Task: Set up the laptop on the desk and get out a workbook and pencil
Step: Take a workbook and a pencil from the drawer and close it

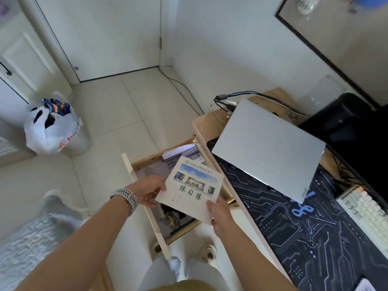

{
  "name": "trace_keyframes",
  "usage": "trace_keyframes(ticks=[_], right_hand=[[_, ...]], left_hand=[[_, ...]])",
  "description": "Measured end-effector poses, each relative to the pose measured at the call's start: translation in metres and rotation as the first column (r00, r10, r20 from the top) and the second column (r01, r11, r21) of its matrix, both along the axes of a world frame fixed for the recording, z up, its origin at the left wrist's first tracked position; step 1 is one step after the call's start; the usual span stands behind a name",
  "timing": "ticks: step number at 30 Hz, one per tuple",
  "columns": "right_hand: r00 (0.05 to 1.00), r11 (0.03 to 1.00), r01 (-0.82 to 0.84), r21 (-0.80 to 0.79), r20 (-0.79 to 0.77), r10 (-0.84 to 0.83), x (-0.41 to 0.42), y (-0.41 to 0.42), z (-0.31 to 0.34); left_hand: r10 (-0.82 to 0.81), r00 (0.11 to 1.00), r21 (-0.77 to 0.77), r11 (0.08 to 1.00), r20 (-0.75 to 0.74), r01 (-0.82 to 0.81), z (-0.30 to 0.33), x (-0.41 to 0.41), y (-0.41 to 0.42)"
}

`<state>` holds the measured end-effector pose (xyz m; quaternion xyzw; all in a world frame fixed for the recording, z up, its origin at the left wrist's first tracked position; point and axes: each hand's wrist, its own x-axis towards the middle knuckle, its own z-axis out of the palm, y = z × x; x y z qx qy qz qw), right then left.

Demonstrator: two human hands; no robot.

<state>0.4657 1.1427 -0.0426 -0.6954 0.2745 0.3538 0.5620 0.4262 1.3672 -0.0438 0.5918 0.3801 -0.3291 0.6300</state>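
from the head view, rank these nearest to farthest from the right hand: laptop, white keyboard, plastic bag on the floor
From the right hand:
1. laptop, closed on the desk, up and right.
2. white keyboard, far right desk edge.
3. plastic bag, on the floor, far left.

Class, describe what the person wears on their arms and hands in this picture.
Both forearms are bare, with no sleeves showing. The left wrist carries a watch on a pale perforated sport band with dark holes. The left hand and right hand wear no gloves.
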Motion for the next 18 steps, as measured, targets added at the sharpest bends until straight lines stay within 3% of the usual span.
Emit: trace_keyframes(ticks=[4,6,8,11,18], right_hand=[[0.999,0.999,0.039,-0.003,-0.009,-0.039,-0.006,-0.013,0.0],[0.998,0.999,0.05,0.016,0.027,-0.051,-0.004,-0.017,0.002],[0.997,0.999,0.043,0.032,0.064,-0.045,-0.001,-0.019,0.006],[0.994,0.998,0.022,0.052,0.104,-0.027,0.003,-0.023,0.014],[0.986,1.0,-0.017,0.017,0.169,0.014,0.006,-0.047,0.015]], left_hand=[[-0.03,0.999,0.069,0.997,-0.02,0.032,0.009,0.006,-0.016],[-0.041,0.998,0.145,0.989,0.042,0.035,0.013,0.014,-0.021],[-0.071,0.983,0.345,0.938,0.172,0.008,0.012,0.024,-0.021],[-0.21,0.945,0.638,0.77,0.251,0.001,0.011,0.044,-0.009],[-0.367,0.921,0.629,0.749,0.132,0.209,0.0,0.083,0.005]])
